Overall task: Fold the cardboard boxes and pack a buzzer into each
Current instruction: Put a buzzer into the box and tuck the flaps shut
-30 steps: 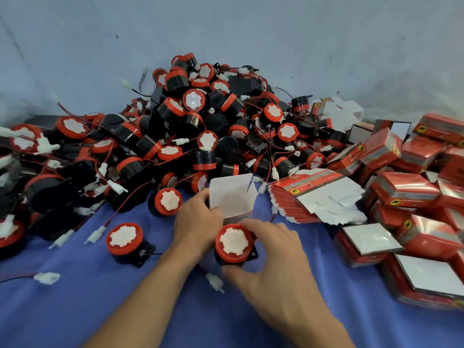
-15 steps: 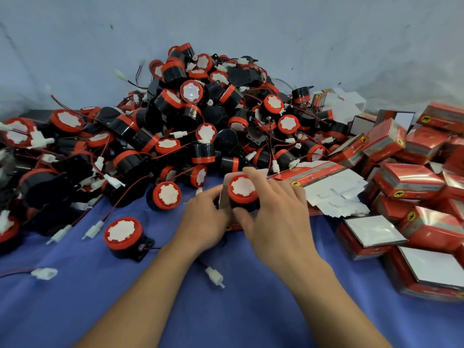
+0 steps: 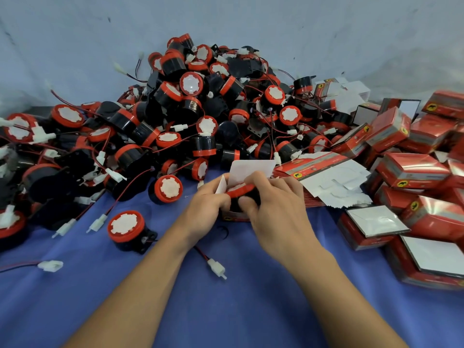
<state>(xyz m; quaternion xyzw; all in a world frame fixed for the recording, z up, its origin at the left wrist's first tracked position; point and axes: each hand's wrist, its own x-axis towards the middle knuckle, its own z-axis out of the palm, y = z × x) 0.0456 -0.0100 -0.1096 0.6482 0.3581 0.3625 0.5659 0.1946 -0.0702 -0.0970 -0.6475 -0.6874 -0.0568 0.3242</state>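
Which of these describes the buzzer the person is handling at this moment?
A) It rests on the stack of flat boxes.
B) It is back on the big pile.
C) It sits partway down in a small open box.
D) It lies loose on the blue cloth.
C: the buzzer sits partway in the red box, whose white flap stands up behind it. The left hand holds the box and the right hand grips the buzzer.

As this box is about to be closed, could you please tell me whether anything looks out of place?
The buzzer is partly in the box, held by the left hand and right hand, but what seems its wire trails out over the cloth, its white connector lying loose. It likely needs tucking in.
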